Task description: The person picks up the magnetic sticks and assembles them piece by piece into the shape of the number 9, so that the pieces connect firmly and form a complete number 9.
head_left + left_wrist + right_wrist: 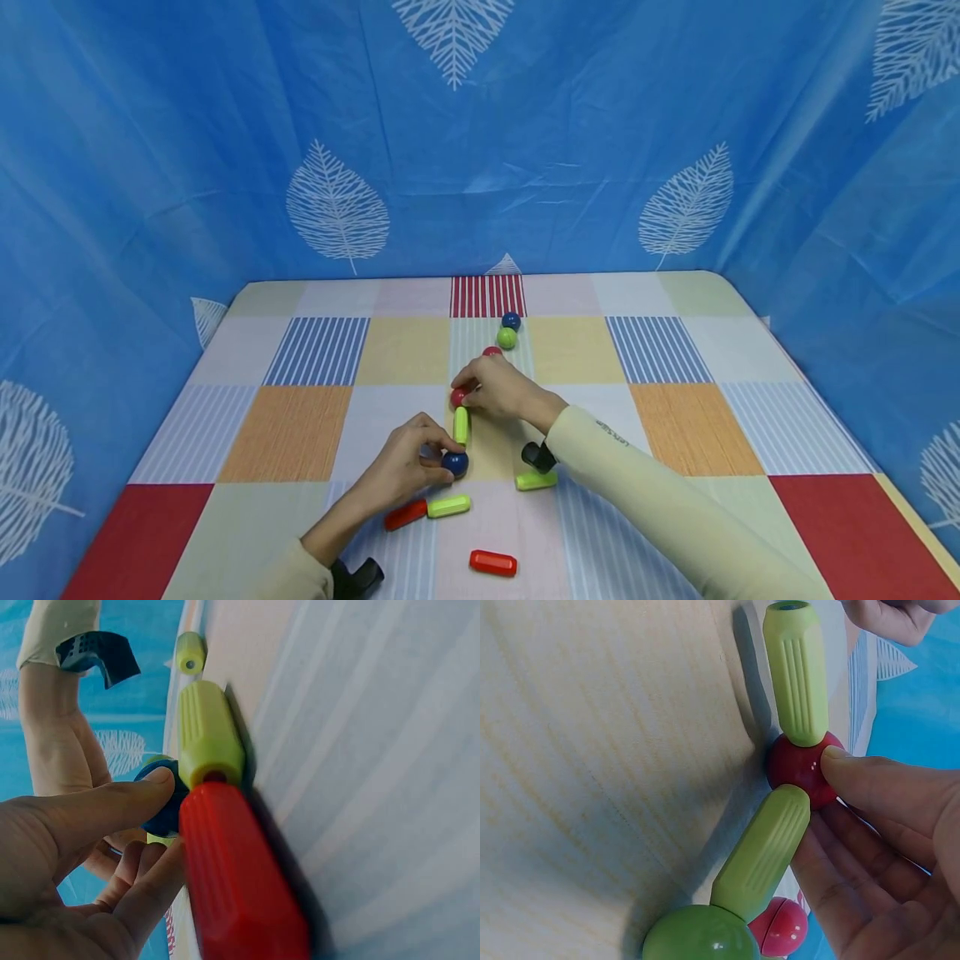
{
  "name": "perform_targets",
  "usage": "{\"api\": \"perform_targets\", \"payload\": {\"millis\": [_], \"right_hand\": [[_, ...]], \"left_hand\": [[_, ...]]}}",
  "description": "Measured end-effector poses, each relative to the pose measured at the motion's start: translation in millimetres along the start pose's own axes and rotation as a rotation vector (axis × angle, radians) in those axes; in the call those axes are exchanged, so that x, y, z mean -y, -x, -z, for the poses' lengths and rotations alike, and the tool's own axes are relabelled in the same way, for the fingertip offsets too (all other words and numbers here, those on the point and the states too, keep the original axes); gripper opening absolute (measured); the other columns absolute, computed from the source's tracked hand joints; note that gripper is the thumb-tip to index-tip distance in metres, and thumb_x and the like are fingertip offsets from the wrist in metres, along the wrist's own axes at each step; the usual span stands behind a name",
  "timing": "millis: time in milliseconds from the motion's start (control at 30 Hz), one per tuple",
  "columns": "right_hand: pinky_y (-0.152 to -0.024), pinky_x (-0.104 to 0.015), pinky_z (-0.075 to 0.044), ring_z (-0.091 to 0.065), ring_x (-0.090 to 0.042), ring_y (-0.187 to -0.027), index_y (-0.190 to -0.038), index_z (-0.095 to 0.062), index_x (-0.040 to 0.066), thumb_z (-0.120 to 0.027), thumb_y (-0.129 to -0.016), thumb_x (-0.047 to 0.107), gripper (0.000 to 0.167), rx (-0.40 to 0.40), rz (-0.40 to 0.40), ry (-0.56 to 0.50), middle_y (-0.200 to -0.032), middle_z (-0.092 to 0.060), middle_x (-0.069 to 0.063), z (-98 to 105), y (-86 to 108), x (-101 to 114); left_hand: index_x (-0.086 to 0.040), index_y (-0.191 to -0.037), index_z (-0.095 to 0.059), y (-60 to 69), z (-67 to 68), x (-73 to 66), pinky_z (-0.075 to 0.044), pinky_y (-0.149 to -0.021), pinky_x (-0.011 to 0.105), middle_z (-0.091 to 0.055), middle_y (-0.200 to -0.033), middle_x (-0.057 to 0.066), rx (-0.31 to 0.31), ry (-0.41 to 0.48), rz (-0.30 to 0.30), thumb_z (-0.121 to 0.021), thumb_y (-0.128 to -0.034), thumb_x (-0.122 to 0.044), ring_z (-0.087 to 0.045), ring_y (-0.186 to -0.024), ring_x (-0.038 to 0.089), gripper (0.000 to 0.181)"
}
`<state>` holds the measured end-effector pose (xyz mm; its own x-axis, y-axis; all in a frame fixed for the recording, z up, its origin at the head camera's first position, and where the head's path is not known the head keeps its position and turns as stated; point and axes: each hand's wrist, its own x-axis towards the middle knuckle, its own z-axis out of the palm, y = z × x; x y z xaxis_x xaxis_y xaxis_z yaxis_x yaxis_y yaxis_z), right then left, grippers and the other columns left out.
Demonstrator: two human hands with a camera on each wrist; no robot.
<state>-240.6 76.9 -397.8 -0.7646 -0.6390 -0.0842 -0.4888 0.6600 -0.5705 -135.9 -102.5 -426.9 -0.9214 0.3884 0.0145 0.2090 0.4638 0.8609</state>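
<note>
With thumb and fingers, my left hand [405, 458] pinches a blue ball [454, 463] just above the cloth. My right hand [502, 387] grips a red ball [458, 397] a little farther away. Two light green ridged rods meet that red ball in the right wrist view: the upper rod [796, 675] points toward the left hand, and the lower rod [761, 851] runs to a green ball [701, 937]. From above, the right hand hides the lower rod and this green ball. One green rod [461, 425] shows between the two held balls.
Near the left hand, a red rod [405, 515] and a green rod [448, 506] lie end to end. Another red rod [492, 562] lies nearer; a green rod [536, 481] is below the right wrist. Blue [512, 321], green [507, 338] and red [492, 351] balls lie farther back.
</note>
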Motion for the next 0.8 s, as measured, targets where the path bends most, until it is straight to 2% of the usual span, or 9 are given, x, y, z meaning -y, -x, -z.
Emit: {"api": "perform_targets", "payload": {"millis": [167,367,600,800], "right_hand": [[-0.088,-0.032,-0.052,-0.065,-0.018,-0.1,-0.112,-0.073,0.003,-0.072,-0.088,0.003,0.025,0.005,-0.014,-0.004,-0.108,-0.072,-0.008,-0.4,-0.9,2.1],[-0.088,-0.032,-0.053,-0.066,-0.018,-0.099,-0.112,-0.073,0.003,-0.072,-0.088,0.002,0.025,0.012,-0.027,-0.024,-0.106,-0.072,-0.007,-1.7,-2.1,3.9],[-0.092,-0.035,-0.051,-0.064,-0.021,-0.106,-0.117,-0.071,0.003,-0.07,-0.09,0.007,0.027,0.003,0.009,-0.024,-0.113,-0.071,-0.008,0.9,2.2,-4.1],[-0.099,-0.043,-0.047,-0.059,-0.027,-0.117,-0.124,-0.067,0.004,-0.072,-0.09,0.018,0.037,-0.037,-0.108,-0.036,-0.123,-0.066,-0.009,18.1,27.8,-28.0]], "left_hand": [[-0.003,-0.094,-0.075,-0.4,-1.9,0.8,-0.054,-0.07,0.022,-0.054,-0.093,0.005,0.003,0.009,-0.012,-0.079,-0.0736,0.01,-0.053,-0.086,0.02,0.025],[-0.004,-0.094,-0.075,-4.6,-3.3,2.4,-0.055,-0.074,0.024,-0.055,-0.094,0.007,-0.013,0.003,-0.017,-0.08,-0.0746,0.007,-0.053,-0.087,0.02,0.023],[-0.003,-0.096,-0.074,-6.3,-4.8,2.7,-0.056,-0.074,0.025,-0.055,-0.095,0.005,-0.012,0.024,0.012,-0.08,-0.0749,0.008,-0.055,-0.089,0.021,0.024],[-0.003,-0.098,-0.074,-7.5,-4.7,0.6,-0.057,-0.075,0.026,-0.057,-0.096,0.004,0.007,0.027,0.026,-0.08,-0.0757,0.006,-0.058,-0.091,0.022,0.025]]}}
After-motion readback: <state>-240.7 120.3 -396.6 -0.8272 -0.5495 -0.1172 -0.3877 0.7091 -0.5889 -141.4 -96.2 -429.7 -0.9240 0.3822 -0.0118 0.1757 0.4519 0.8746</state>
